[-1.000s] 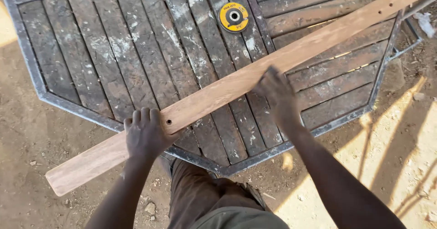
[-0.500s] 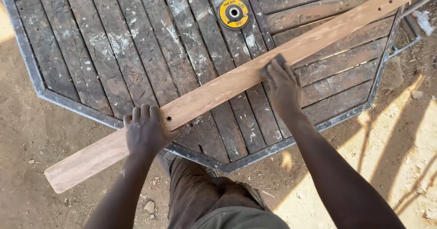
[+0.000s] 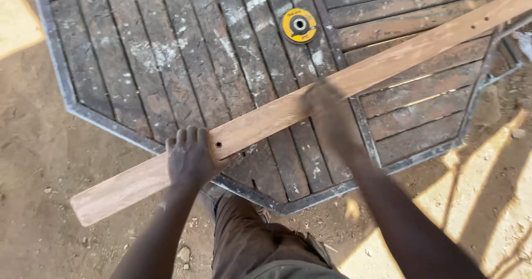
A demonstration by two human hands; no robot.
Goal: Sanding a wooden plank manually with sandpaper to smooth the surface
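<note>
long wooden plank (image 3: 388, 62): light reddish-brown, small dark holes
octagonal slatted tabletop (image 3: 166, 46): dark grey-brown, white paint specks
round grinding disc (image 3: 299, 25): yellow, black centre
sandy ground (image 3: 33, 162): tan

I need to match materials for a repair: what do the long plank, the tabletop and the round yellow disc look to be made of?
The long plank looks like bare, unpainted wood: pale reddish grain, drilled holes. The tabletop seems to be weathered grey wooden slats, paint-flecked, set in a dull metal frame. The round yellow disc looks like an abrasive wheel with a metal centre ring; its exact material cannot be told.
</note>
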